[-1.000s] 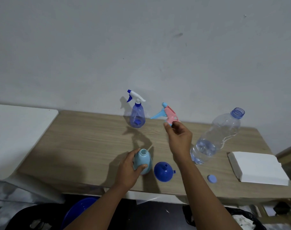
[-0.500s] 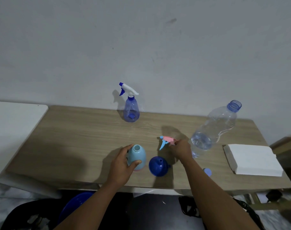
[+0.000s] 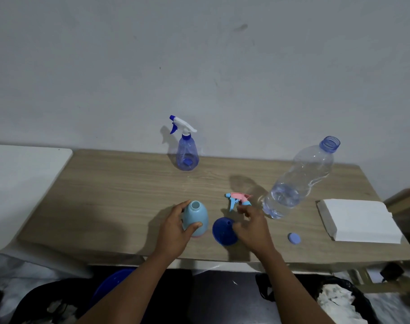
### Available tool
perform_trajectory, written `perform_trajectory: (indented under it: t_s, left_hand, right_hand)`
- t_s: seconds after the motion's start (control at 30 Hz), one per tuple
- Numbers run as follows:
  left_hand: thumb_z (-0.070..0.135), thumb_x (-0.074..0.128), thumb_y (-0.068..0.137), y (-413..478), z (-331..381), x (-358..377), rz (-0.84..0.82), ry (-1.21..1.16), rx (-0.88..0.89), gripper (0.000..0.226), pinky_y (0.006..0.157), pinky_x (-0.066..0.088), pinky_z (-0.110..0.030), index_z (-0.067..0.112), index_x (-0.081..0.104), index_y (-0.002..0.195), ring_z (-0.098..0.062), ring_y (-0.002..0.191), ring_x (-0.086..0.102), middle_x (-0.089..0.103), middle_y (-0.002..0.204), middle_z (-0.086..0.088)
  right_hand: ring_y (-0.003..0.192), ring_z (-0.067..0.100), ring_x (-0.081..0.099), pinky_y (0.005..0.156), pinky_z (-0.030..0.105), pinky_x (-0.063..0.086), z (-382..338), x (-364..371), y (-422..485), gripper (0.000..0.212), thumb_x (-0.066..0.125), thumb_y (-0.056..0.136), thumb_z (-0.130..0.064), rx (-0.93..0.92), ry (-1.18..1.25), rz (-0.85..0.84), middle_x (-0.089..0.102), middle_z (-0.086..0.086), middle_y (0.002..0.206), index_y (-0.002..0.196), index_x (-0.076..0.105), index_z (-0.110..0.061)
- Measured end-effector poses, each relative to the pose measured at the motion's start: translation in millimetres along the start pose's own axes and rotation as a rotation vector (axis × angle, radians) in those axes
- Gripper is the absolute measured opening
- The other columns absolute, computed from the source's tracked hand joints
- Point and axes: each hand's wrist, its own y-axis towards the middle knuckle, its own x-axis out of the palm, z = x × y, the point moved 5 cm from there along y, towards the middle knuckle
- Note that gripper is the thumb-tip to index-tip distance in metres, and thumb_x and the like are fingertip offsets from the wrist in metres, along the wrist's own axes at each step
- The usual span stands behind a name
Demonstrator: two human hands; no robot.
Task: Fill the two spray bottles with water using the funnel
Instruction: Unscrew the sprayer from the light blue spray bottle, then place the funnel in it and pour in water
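1. Gripping the light blue plastic spray bottle (image 3: pixel 195 218), upright near the wooden table's (image 3: pixel 120 195) front edge, our left hand (image 3: pixel 173 232) wraps fingers and thumb around it.
2. Our right hand (image 3: pixel 250 228) hovers over the dark blue plastic funnel (image 3: pixel 221 232) beside it, fingers loosely curled, clamping nothing.

Spray bottles: two. Light blue spray bottle (image 3: pixel 198 213) at lower middle, clear blue spray bottle (image 3: pixel 187 155) at middle.
Loose spray head (image 3: pixel 238 199): one.
Funnel (image 3: pixel 222 233): one.
Big water bottle (image 3: pixel 297 183): one, at right.
Small cap (image 3: pixel 294 238): one.
White paper stack (image 3: pixel 358 220): one.
Hands: two. Left hand (image 3: pixel 173 230), right hand (image 3: pixel 252 228).
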Motion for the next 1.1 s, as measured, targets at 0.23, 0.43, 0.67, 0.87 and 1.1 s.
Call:
perform_trajectory:
  t_s: [0.23,0.43,0.67,0.87,1.1]
  left_hand:
    - [0.027,0.086,0.074,0.1,-0.5,0.3,0.000,0.021,-0.016,0.065,0.096,0.055,-0.044,0.033,0.055,0.131,-0.001,0.118,0.057,0.059,0.126,0.026]
    - [0.030,0.084,0.075,-0.4,-0.6,0.1,-0.001,0.033,-0.026,0.061,0.098,0.053,-0.042,0.035,0.055,0.129,-0.003,0.120,0.056,0.059,0.129,0.019]
    - [0.021,0.083,0.075,-2.1,6.2,-0.4,0.024,0.015,0.011,0.059,0.100,0.051,-0.040,0.034,0.055,0.124,0.001,0.116,0.057,0.062,0.125,0.014]
    - [0.014,0.080,0.073,-3.1,8.8,-1.4,0.005,0.007,-0.001,0.063,0.099,0.053,-0.043,0.051,0.055,0.118,-0.005,0.116,0.060,0.063,0.124,0.014]
    - [0.028,0.082,0.070,-1.5,6.5,-0.3,-0.013,0.008,-0.006,0.059,0.093,0.056,-0.041,0.047,0.055,0.119,-0.009,0.111,0.064,0.064,0.121,0.013]
  right_hand:
    - [0.124,0.016,0.037,0.092,0.035,0.028,10.4,36.9,-21.1,0.077,0.068,0.074,-0.056,-0.041,-0.459,-0.119,0.047,-0.014,0.137,0.142,0.037,-0.034]
    - [0.114,0.009,0.045,0.102,0.033,0.031,-0.5,32.7,-26.6,0.067,0.071,0.064,-0.060,-0.102,-0.177,-0.011,0.052,-0.014,0.118,0.122,0.046,-0.039]
    - [0.108,0.009,0.060,0.084,0.014,0.049,-40.5,8.2,-35.7,0.068,0.079,0.063,-0.047,-0.111,0.372,0.116,0.059,-0.005,0.124,0.124,0.058,-0.025]
    - [0.101,0.011,0.062,0.080,0.027,0.057,-66.9,3.3,-36.3,0.071,0.092,0.057,-0.033,-0.143,0.435,0.082,0.058,-0.003,0.116,0.118,0.057,-0.023]
    - [0.097,0.000,0.062,0.078,0.019,0.050,-99.1,-10.0,-33.1,0.056,0.093,0.064,-0.025,-0.223,0.367,0.055,0.065,-0.015,0.109,0.108,0.059,-0.028]
